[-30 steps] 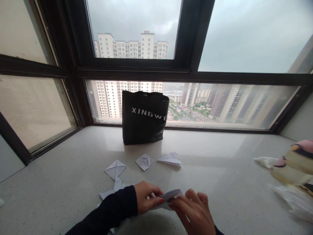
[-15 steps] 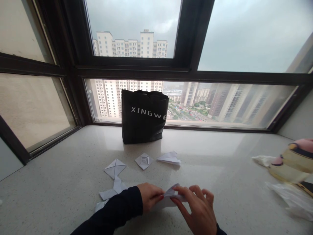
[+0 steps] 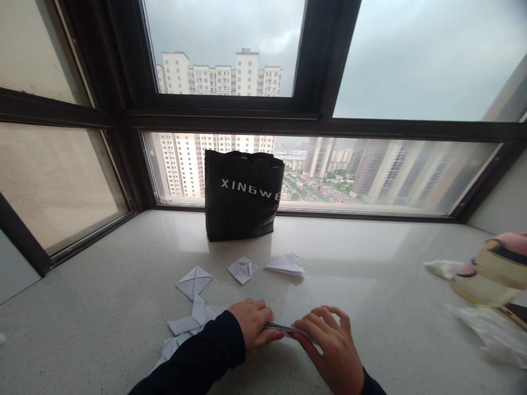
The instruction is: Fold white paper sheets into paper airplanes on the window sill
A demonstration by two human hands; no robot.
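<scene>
A folded sheet of white paper (image 3: pixel 286 328) is held nearly edge-on just above the sill, its layers pressed flat. My left hand (image 3: pixel 252 327) pinches its left end between thumb and fingers. At the other end, my right hand (image 3: pixel 329 343) grips the paper with thumb below and fingers above. Beyond my hands lie a folded paper square (image 3: pixel 195 282), a smaller folded square with a raised centre (image 3: pixel 242 270) and a paper plane (image 3: pixel 285 265). Several more folded paper pieces (image 3: pixel 183 326) are partly hidden behind my left sleeve.
A black bag (image 3: pixel 245 211) with white lettering stands upright near the window. On the right are a pale yellow and pink container (image 3: pixel 489 274), crumpled clear plastic (image 3: pixel 494 332) and a dark flat object (image 3: pixel 516 315). The speckled white sill (image 3: pixel 387 263) runs beneath everything.
The raised flap of the paper has been brought down, and the paper now shows as a thin edge. My left hand has turned over it slightly; my right hand has shifted a little left.
</scene>
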